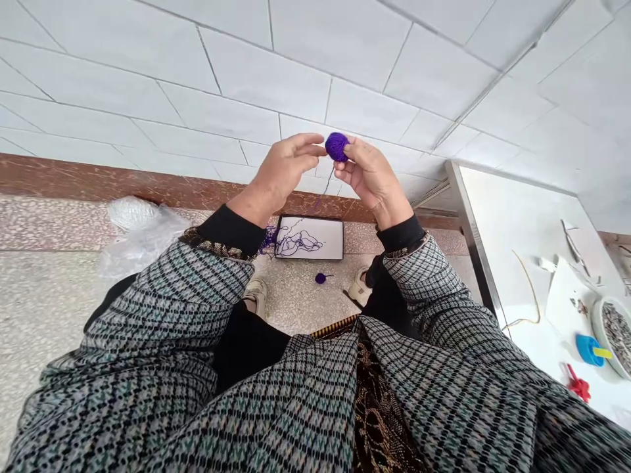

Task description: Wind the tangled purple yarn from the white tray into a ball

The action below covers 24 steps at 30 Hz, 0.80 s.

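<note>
A small ball of purple yarn [336, 146] is held up in front of me, gripped by the fingers and thumb of my right hand [371, 172]. My left hand [286, 169] is at the ball's left side, fingers stretched towards it; whether the fingertips touch it I cannot tell. A dark strand of yarn [328, 179] hangs from the ball down towards a white, dark-rimmed tray [335, 240] on the floor. Loose loops of purple yarn [302, 243] lie across the tray, and a tangle [269, 240] spills over its left edge.
A second, smaller purple ball [321, 278] lies on the floor between my shoes. Clear plastic bags [142, 233] lie by the wall at left. On the right, a white table [513, 217] bears a bowl of seeds [616, 335], a blue cup-like object [589, 349] and a red item [578, 383].
</note>
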Tool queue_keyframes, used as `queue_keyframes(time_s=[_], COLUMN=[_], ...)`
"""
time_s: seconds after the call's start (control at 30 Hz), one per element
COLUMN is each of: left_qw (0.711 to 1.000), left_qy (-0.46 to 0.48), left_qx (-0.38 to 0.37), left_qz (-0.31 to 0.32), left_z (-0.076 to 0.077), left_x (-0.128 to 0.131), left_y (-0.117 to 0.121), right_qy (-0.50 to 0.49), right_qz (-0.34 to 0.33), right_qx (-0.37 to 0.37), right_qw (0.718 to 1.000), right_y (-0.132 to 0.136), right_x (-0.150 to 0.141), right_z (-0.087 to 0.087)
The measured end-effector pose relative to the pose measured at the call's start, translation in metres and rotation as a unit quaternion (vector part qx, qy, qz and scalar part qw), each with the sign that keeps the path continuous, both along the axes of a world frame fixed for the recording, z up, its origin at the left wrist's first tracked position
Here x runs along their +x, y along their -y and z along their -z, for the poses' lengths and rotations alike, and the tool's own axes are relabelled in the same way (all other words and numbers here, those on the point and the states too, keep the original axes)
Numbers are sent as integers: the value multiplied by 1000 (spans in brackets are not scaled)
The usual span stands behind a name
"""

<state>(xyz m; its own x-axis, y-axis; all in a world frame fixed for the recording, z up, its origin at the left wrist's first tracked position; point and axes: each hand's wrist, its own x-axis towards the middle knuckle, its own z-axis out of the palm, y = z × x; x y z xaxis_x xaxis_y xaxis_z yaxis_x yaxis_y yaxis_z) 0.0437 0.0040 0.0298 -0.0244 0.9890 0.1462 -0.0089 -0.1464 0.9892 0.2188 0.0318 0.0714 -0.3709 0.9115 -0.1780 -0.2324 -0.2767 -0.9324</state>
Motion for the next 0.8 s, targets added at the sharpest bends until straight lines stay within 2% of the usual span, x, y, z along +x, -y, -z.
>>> queue_keyframes(time_s=[0.13, 0.27, 0.33, 0.4, 0.5, 0.6, 0.7, 0.8], left_qw=[995, 987, 991, 994, 978, 966, 975, 989], left_qy=[42, 59, 11, -73, -202, -252, -218, -138], left_qx=[-70, -127, -121, -81, -15, 16, 16, -46], left_qz=[65, 76, 60, 22, -43, -51, -33, -1], left_z=[-1, 2, 3, 4, 8, 17, 29, 37], left_x=[8, 9, 9, 10, 10, 5, -2, -6], left_y=[2, 5, 7, 9, 12, 12, 10, 8], right_qy=[6, -5, -14, -18, -18, -17, -9, -26], right_qz=[-1, 7, 31, 57, 82, 88, 88, 76], right_qx=[-6, -28, -41, -51, -53, -50, -53, -35], right_qw=[1000, 1000, 999, 997, 995, 995, 995, 996], right_y=[-3, -1, 0, 0, 0, -2, -4, -3], right_x=[-5, -3, -2, 0, 0, 1, 4, 8], right_z=[10, 12, 12, 14, 17, 22, 27, 32])
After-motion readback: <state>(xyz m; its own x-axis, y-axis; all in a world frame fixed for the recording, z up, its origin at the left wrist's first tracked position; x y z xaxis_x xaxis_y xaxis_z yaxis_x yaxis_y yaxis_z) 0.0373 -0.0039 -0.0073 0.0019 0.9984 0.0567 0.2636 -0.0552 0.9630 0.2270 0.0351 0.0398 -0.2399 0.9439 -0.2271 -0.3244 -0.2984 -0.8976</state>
